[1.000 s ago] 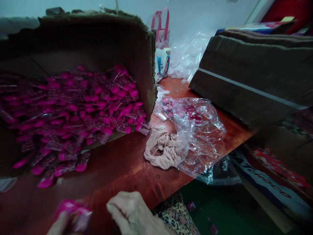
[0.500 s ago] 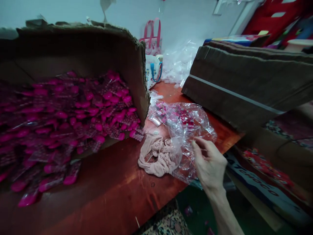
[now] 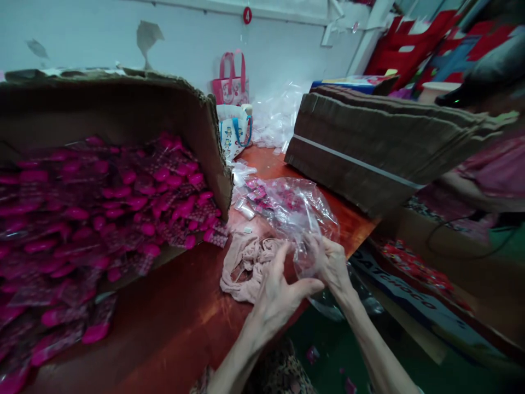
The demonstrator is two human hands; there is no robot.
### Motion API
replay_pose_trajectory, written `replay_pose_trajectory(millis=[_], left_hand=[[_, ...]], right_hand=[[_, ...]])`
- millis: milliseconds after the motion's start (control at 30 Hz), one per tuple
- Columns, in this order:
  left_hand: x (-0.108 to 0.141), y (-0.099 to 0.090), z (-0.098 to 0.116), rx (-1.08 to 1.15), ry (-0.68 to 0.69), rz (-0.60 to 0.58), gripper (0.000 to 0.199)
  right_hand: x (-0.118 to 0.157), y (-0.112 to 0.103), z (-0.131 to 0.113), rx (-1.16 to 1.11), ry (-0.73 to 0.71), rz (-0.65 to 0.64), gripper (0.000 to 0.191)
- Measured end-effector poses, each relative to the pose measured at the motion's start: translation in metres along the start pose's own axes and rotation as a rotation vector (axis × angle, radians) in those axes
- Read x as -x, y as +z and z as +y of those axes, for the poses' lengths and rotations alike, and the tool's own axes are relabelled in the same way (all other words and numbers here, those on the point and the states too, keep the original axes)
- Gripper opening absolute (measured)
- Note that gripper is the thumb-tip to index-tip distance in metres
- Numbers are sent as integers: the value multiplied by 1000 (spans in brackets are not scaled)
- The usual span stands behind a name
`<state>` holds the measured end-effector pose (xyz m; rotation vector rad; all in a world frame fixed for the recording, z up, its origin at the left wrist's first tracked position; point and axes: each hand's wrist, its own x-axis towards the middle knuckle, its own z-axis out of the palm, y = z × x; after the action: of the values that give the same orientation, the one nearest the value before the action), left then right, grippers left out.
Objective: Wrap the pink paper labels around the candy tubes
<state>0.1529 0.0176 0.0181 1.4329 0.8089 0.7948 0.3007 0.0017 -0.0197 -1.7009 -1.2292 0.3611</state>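
Observation:
My right hand (image 3: 334, 264) is closed on the near part of a clear plastic bag (image 3: 320, 210), which lies at the table's right edge with small pink packets (image 3: 283, 197) in or under it. My left hand (image 3: 279, 290) is open, thumb spread toward my right hand and fingers reaching over a pale pink cloth (image 3: 241, 273). Whether its fingertips touch the bag or the cloth I cannot tell. The cloth is crumpled on the reddish table (image 3: 180, 323), partly behind my left hand.
A cardboard box (image 3: 192, 117) on its side spills many bright pink packaged pieces (image 3: 135, 202) at left. Stacked flat cardboard (image 3: 348, 142) stands at right, above an open carton (image 3: 414, 284) of red packets. Small bags (image 3: 233, 131) stand behind. A person's arm (image 3: 471, 189) shows at far right.
My left hand has come into view from below, beside my right hand. My right hand has pulled the bag's near end slightly, its fingers now in the film. The view has shifted right and up.

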Motion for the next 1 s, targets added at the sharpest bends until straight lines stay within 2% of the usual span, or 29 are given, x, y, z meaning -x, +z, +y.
replay_pose_trajectory(millis=[33,67,133,200,300,367,467,533,667,767,867,933,1000], left_hand=[[-10,6,-1,83,-13,53,68],[-18,8,-3,161,-30,153,64],[-31,4,-12,291,-76,388,35],[-39,-10,-23,352,-114,495,12],[-43,-33,-36,404,-151,520,13],[-40,-41,-39,433,-168,516,13],[-31,-43,-38,471,-183,519,12],[-26,-44,-38,486,-187,550,14],[-15,-52,-38,476,-197,629,18],[-4,-52,-31,317,-151,682,34],[9,-43,-26,-108,32,663,53],[15,-32,-29,-398,150,519,60],[16,-20,-38,-618,200,297,63]], right_hand=[[2,2,-7,-4,-41,-40,30],[2,5,-14,0,-91,-88,28],[1,7,-26,13,-186,-185,20],[-7,4,-32,32,-243,-219,15],[-33,-6,-26,97,-248,-93,22],[-55,-6,-14,165,-223,-10,25],[-79,10,8,275,-178,-54,20],[-82,24,20,343,-137,-77,23],[-67,41,33,427,-57,-43,29],[-58,42,33,420,-23,-10,31],[-60,39,28,355,-3,16,15],[-65,33,23,289,8,30,5],[-69,22,18,206,27,55,10]])
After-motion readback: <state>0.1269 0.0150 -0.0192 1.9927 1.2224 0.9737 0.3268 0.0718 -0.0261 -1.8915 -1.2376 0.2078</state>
